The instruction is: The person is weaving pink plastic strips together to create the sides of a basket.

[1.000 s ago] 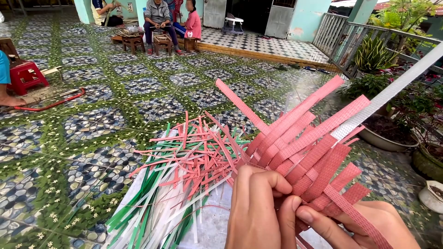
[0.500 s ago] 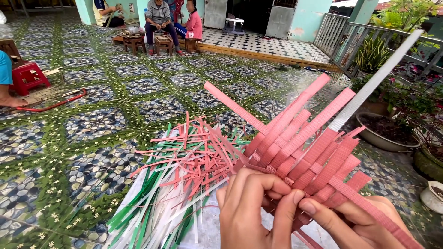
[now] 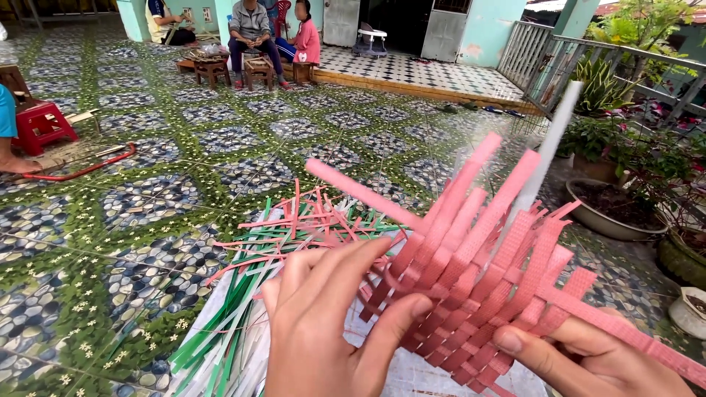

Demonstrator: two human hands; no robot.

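I am midway through plaiting pink plastic strips: the woven pink panel sits near, right of centre. My left hand pinches its left edge with fingers spread; my right hand grips the lower right corner. Next, I judge, the loose pink strip needs tucking under.

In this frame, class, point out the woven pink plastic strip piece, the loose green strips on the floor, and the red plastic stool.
woven pink plastic strip piece (image 3: 478,294), head view, middle of the weave
loose green strips (image 3: 220,331), head view, lower bundle
red plastic stool (image 3: 43,123), head view, seat front
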